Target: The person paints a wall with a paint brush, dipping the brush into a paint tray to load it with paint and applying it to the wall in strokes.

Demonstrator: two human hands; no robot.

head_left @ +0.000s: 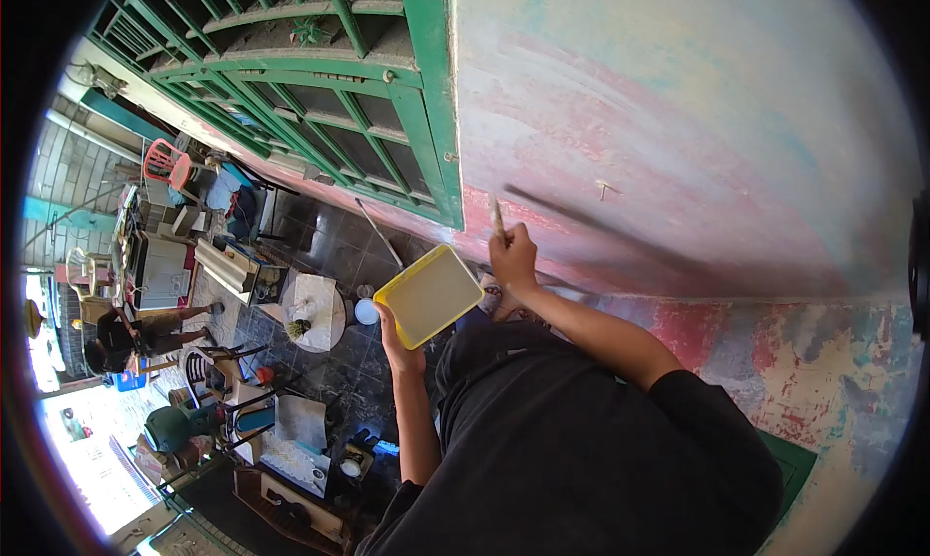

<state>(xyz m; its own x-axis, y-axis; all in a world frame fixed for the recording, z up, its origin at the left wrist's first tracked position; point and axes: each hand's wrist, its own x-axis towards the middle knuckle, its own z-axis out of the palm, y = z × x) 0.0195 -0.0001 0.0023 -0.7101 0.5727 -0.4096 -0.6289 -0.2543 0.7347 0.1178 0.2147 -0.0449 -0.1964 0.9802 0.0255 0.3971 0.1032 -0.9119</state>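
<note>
My left hand [402,352] is closed on the near edge of a shallow yellow tray [387,296], with the thumb lying along its side. A smooth grey-white layer covers the inside of the tray. To the right and a little higher, my right hand [513,262] is wrapped round a slim, pale hand tool [498,219]. Its narrow end points up towards the patchy pink and white wall [601,139]; whether this is a brush or a scraper I cannot tell.
A green barred window frame [426,120] borders the wall. A small hook [605,188] sticks out of the plaster. Below are a round table [325,328], a white bucket [366,312], a red chair [167,164] and a person [145,335] further off.
</note>
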